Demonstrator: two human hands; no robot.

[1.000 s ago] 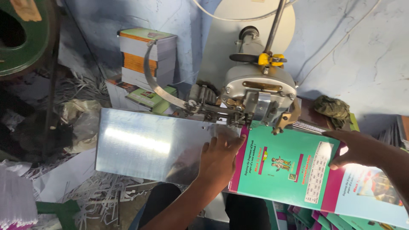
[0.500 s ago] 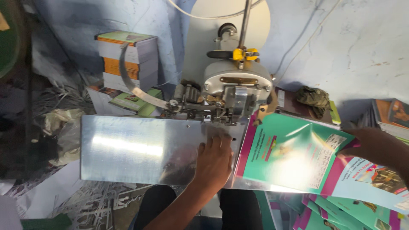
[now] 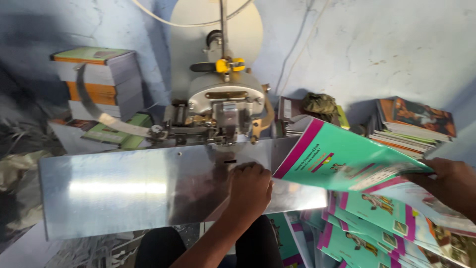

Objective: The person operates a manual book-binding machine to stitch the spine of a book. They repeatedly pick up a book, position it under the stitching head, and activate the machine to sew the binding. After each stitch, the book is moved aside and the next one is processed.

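Under the stitcher head (image 3: 225, 111), the left hand (image 3: 249, 188) is resting fisted on the plate (image 3: 124, 191) while the right hand (image 3: 448, 181), clamped on the booklet (image 3: 342, 161), is pulling it away rightward.

Teal booklet (image 3: 342, 161) with magenta spine edge, glossy, tilted, spine toward shiny metal plate (image 3: 129, 191), above similar loose booklets (image 3: 367, 233).

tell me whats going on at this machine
A person sits at a stitching machine with a shiny metal table. The left hand rests as a fist on the table just below the machine head. The right hand holds a teal and pink booklet, lifted and tilted over a loose pile of similar booklets. Stacks of books stand against the blue wall.
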